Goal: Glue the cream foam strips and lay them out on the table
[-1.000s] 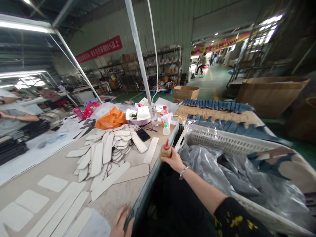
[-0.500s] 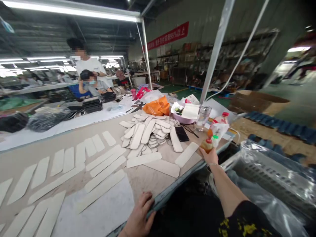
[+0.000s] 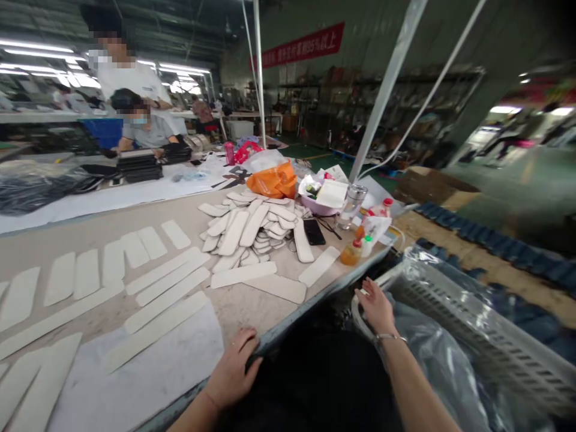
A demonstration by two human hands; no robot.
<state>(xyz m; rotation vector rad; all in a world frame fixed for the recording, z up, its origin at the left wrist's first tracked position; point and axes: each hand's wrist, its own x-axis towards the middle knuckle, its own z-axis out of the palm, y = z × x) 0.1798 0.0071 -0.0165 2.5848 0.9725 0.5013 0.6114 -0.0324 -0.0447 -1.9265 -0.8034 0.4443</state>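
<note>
My left hand rests on the table's near edge, fingers spread and holding nothing. My right hand hovers off the table's right side, by the rim of a white plastic basket; its fingers are loosely apart and empty. Closest to it on the tabletop stands a small bottle of amber liquid with a red cap, beside a green-capped bottle. Ahead of my left hand lie a heap of pale, round-ended strips with dark edges and a white sheet with a long strip partly over it.
Rows of pale strips cover the table's left. A black phone, a glass jar, a lilac bowl and an orange bag are beyond the heap. Metal posts rise at the table. Two people are across it.
My right hand has let go of the amber bottle, which stays on the table, and has drawn back toward the basket. My left hand remains at the edge. The view has shifted.
</note>
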